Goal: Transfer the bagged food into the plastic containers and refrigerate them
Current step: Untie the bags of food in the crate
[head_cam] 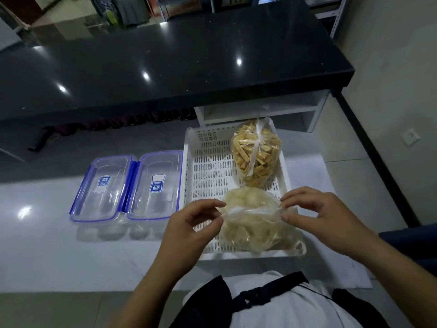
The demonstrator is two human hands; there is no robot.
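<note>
Two clear plastic containers with blue-trimmed lids on are sitting side by side on the white worktop, just to the outside of the left hand, touching each other and lying just beside the left wall of the white slotted tray. The left hand is pinching one end of the twisted neck of the near bag, thumb and forefinger closing on the plastic, the other fingers loosely curled. That bag, holding pale round pieces, is lying in the near half of the tray, between the two hands. The right hand is pinching the other end of the same neck, fingertips curled onto the film.

The step in hand looks like undoing the tie. It is best done by keeping the pinches close to the knot and working the strands apart instead of pulling outward, since the thin film is likely to tear and spill the pieces through the tray's slots. Keeping the bag resting on the tray floor is helping to take the weight off the neck.

Beyond the right hand's fingertips, a second tied bag of yellow sticks is standing in the far right corner of the tray, near but apart from the first. The tray's raised rim is bounding the hands on the near side and right; open worktop is lying near the left wrist. The containers' lids are not yet off, so they will need opening before anything is tipped leftward over the tray wall.
</note>
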